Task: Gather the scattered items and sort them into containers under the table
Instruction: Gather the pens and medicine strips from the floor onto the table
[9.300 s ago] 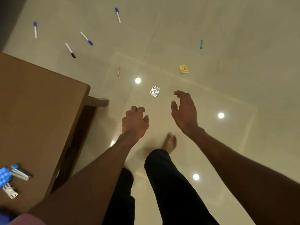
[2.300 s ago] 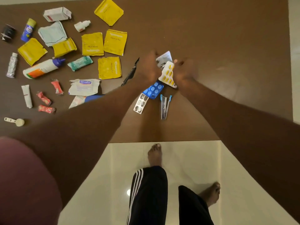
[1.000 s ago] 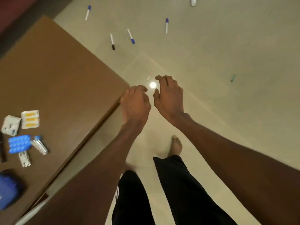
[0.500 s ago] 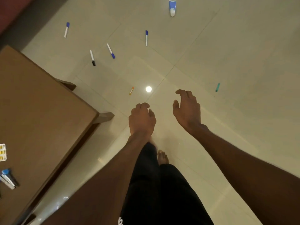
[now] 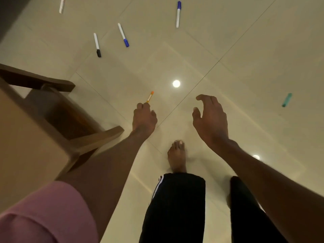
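While hanging above the tiled floor (image 5: 245, 50) beside the wooden surface (image 5: 26, 137), holding nothing: left hand (image 5: 144, 118) loosely curled, right hand (image 5: 210, 118) with grip apart. Lying scattered on the floor: an orange pen (image 5: 150, 97) just past the left fingertips, a teal cap (image 5: 286, 100) off right, markers black-capped (image 5: 97, 45) and blue-capped (image 5: 123, 35), (image 5: 178, 14) farther ahead.

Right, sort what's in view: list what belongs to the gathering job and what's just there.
To gather, all on the floor:
orange-capped pen
black-capped marker
two blue-capped markers
teal cap-like piece
a marker at the top edge

Just there:
wooden table
floor tiles
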`<state>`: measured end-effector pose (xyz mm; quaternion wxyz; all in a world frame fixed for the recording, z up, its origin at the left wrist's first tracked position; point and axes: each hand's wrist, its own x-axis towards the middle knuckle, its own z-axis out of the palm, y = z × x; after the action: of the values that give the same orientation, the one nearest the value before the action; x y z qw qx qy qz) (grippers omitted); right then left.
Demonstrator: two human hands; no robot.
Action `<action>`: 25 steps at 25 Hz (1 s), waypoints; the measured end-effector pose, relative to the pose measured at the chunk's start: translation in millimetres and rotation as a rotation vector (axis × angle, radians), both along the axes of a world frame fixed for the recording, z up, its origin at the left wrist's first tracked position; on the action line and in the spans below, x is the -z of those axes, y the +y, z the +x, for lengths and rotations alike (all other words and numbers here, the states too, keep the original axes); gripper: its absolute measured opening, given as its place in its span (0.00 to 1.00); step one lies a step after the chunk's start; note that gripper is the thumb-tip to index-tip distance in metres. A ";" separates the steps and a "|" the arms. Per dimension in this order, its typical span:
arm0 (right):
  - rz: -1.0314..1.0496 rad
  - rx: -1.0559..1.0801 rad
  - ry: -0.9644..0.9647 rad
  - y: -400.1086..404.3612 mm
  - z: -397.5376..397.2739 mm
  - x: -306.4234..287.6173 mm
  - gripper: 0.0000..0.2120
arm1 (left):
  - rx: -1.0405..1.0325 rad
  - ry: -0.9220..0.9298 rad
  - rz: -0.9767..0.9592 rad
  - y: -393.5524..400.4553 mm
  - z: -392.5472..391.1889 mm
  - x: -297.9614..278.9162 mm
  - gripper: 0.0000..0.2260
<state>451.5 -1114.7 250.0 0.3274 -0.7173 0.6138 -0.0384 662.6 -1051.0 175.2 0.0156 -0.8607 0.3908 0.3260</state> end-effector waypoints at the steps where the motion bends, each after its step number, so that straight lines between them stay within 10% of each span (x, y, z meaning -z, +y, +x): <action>1: -0.004 -0.012 -0.021 -4.2 3.3 28.7 0.16 | -0.013 -0.021 0.009 -4.1 7.0 32.3 0.15; 8: -0.003 -0.059 -0.038 -21.4 -15.0 202.9 0.17 | 0.077 -0.246 0.025 -40.2 4.9 206.8 0.27; 16: 0.032 0.078 0.018 -39.2 -115.4 255.0 0.14 | 0.099 -0.414 0.037 -66.8 -23.9 248.9 0.17; 25: -0.061 0.577 0.360 -101.7 -285.8 286.4 0.12 | 0.297 0.186 -0.334 -127.2 -227.0 226.1 0.16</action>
<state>165.7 -1216.4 -36.4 0.1678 -0.5189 0.8379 -0.0203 435.6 -1178.2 -50.9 -0.1149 -0.7506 0.5614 0.3290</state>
